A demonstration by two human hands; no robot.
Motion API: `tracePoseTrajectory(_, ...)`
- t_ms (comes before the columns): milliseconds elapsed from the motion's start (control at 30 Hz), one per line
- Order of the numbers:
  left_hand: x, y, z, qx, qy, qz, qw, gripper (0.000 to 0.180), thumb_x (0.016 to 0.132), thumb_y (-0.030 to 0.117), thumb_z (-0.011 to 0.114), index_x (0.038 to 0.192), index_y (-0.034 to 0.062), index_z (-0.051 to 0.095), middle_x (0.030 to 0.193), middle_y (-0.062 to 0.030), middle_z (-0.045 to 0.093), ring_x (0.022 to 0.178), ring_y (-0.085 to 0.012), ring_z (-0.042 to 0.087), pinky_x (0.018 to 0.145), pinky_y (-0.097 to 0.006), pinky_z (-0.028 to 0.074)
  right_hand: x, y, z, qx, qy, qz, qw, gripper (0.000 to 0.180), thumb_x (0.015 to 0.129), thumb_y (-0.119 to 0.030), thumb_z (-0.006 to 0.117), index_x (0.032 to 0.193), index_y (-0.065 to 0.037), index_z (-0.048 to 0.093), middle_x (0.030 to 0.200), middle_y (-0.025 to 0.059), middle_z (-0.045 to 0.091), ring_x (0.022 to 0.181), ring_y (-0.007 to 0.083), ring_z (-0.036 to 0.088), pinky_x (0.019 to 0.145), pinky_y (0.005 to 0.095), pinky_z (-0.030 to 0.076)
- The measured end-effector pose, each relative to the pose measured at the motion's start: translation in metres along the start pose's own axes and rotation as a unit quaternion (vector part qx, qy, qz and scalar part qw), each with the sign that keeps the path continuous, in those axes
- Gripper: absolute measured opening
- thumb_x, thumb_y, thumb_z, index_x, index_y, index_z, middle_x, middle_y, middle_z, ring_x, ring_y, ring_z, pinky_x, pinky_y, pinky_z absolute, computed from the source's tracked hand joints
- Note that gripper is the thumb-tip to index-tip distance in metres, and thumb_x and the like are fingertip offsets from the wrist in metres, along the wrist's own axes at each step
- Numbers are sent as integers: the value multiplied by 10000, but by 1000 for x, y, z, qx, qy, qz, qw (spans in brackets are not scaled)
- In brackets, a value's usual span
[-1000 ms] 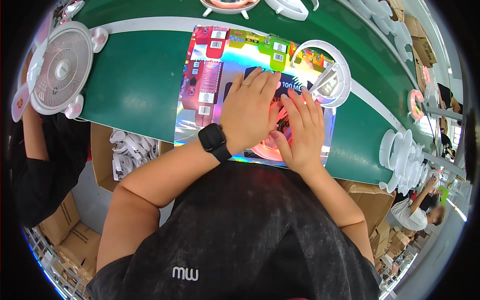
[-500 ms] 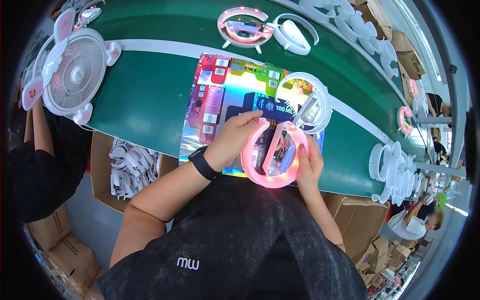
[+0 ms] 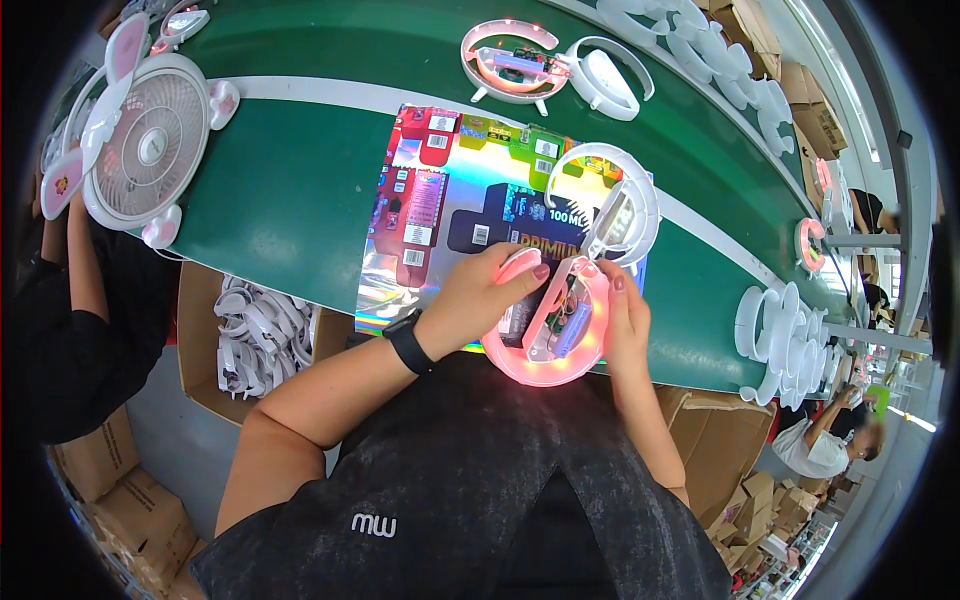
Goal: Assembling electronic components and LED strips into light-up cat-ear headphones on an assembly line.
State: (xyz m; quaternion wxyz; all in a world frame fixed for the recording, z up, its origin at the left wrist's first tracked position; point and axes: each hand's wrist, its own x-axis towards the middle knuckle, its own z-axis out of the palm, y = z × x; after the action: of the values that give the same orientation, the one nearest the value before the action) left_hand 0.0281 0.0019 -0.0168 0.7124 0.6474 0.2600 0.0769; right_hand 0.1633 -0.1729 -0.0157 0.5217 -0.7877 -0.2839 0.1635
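Observation:
In front of my chest I hold a C-shaped ring lamp housing [image 3: 545,370] that glows pink. Inside its open middle sit a small circuit board and a purple-blue battery cell [image 3: 573,331]. My left hand [image 3: 468,298] is closed on the ring's upper left end, thumb across the top. My right hand [image 3: 626,318] grips the right side, its fingertips near the top of the inner compartment. A white C-shaped shell [image 3: 648,222] lies just beyond, meeting the ring near my right fingertips; I cannot tell whether they are joined. Beneath lies a shiny printed card sheet [image 3: 408,270].
On the green conveyor belt [image 3: 290,180] another lit ring unit [image 3: 512,68] rests beside a white shell [image 3: 605,85]. A white fan [image 3: 150,145] stands at left. White shells are stacked [image 3: 775,335] at right. A carton [image 3: 200,370] holds white parts. Co-workers are at both sides.
The lit ring unit and shell on the belt have shifted right. My left thumb has moved across the ring's end, and my right fingers have slid up toward the compartment's top.

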Motion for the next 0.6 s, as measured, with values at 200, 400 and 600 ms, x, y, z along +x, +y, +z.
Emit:
tracePoseTrajectory(200, -4, 5, 7, 46, 36, 141, 988, 465, 913, 395, 643, 1117, -22, 613, 967, -224, 679, 900, -367, 673, 756, -378, 512, 23, -11, -6, 53, -109, 109, 987, 457, 1044, -361, 447, 1008, 40, 663, 884, 52, 676, 829, 106, 581, 759, 262, 472)
tracePoseTrajectory(400, 1, 15, -6, 114, 11, 61, 991, 404, 917, 339, 639, 1116, -12, 614, 1001, -248, 654, 920, -370, 654, 771, -376, 497, 25, -14, -9, -15, -78, 83, 993, 452, 1018, -388, 505, 967, 25, 683, 779, 42, 674, 736, 91, 567, 663, 277, 481)
tracePoseTrajectory(600, 7, 45, -77, -121, 40, -31, 991, 324, 949, 382, 614, 1003, 66, 657, 688, 20, 574, 570, -69, 536, 505, -224, 429, 77, -12, -38, -286, 58, -131, 947, 311, 951, -279, 619, 1122, -20, 640, 1089, 130, 645, 934, 237, 634, 780, 315, 509)
